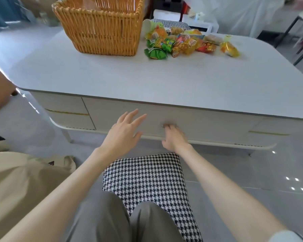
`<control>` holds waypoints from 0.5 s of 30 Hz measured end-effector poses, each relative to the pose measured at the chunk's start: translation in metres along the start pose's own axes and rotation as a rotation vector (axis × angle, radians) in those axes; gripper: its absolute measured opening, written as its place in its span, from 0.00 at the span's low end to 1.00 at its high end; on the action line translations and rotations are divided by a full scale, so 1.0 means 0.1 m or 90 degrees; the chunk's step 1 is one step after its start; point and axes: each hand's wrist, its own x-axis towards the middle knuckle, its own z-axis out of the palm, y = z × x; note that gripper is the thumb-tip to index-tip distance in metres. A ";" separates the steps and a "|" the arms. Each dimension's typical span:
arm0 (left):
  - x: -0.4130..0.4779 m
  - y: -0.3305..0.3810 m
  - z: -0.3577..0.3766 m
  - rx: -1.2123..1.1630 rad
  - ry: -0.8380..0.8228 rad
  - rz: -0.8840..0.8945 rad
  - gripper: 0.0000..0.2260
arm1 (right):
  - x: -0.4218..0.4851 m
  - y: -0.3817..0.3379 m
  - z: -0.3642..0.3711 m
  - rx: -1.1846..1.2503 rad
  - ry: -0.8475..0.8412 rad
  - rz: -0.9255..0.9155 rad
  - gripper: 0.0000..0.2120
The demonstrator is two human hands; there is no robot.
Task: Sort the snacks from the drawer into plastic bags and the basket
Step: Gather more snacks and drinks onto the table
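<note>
The white drawer front (208, 123) under the tabletop is closed. My right hand (173, 137) has its fingers curled around the small knob (164, 126) at the drawer's middle. My left hand (124, 131) hovers open just left of it, fingers spread in front of the drawer face, holding nothing. On the white table (112, 77), at the far side, stands a woven wicker basket (101, 27). Right of the basket lies a pile of snack packets (182, 43) in green, yellow and red wrappers, with one yellow packet (229, 48) apart at the right.
I sit on a houndstooth stool (147, 180) close to the table. A beige cloth bag (24, 180) lies at my left. Smaller drawers (66, 110) flank the middle one. Another houndstooth stool (173, 24) and a black metal frame (290, 28) stand beyond the table.
</note>
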 end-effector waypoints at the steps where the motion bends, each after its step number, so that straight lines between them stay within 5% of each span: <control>1: -0.01 0.00 -0.02 0.006 0.007 0.005 0.27 | -0.01 0.00 -0.02 -0.012 -0.006 -0.002 0.30; 9: 0.10 -0.04 -0.01 0.099 0.055 0.028 0.29 | -0.42 0.02 -0.16 -0.097 0.005 -0.118 0.21; 15: 0.11 -0.15 0.09 0.112 0.066 -0.011 0.32 | -0.71 0.13 -0.43 0.052 0.425 -0.182 0.10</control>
